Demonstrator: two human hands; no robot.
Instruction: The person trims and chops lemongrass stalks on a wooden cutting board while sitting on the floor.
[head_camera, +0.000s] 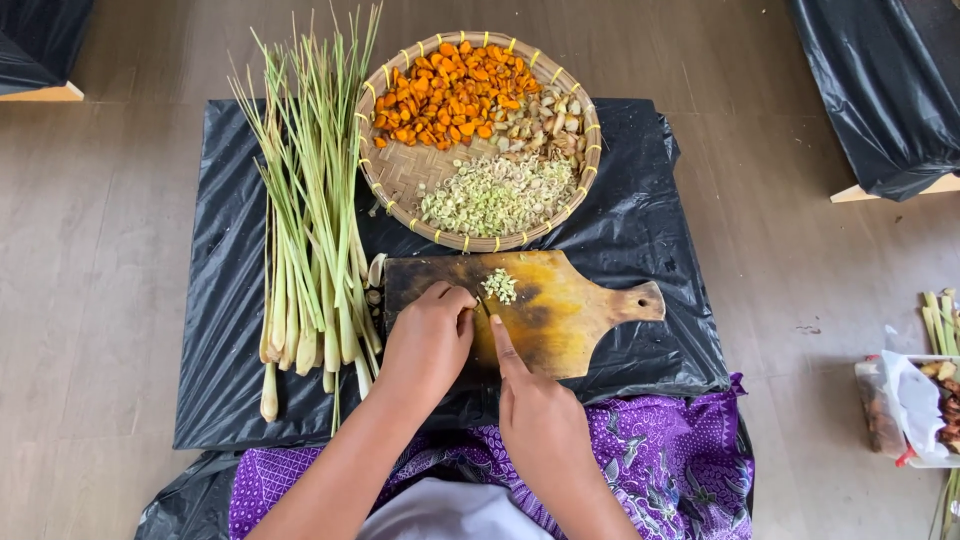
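Seen from above: left hand (428, 340) curling over the near-left part of the wooden cutting board (570, 315), fingers clenched down on what is probably a lemongrass piece, mostly hidden beneath them. Right hand (535, 415) reaching in from the near side, index finger (503, 350) stretched forward along the spine of a knife whose blade (483, 305) is barely showing between the two hands; remaining fingers closed around the handle, out of sight. Lying just beyond the fingertips, toward the far edge of the board, a small heap of pale green slices (500, 286), touching neither hand. Running away from the body at the left of the board, a bundle of lemongrass stalks (310, 220), long axis near-to-far, thick bulb ends pointing toward the person and lying nearer the left hand. Resting past the board, a round woven tray (400, 175) carrying orange turmeric slices (450, 90), beige root pieces (545, 120) and chopped green slices (497, 195). Spreading beneath everything, a black plastic sheet (230, 300) on the wooden floor; showing at the near edge, purple patterned cloth (680, 450).
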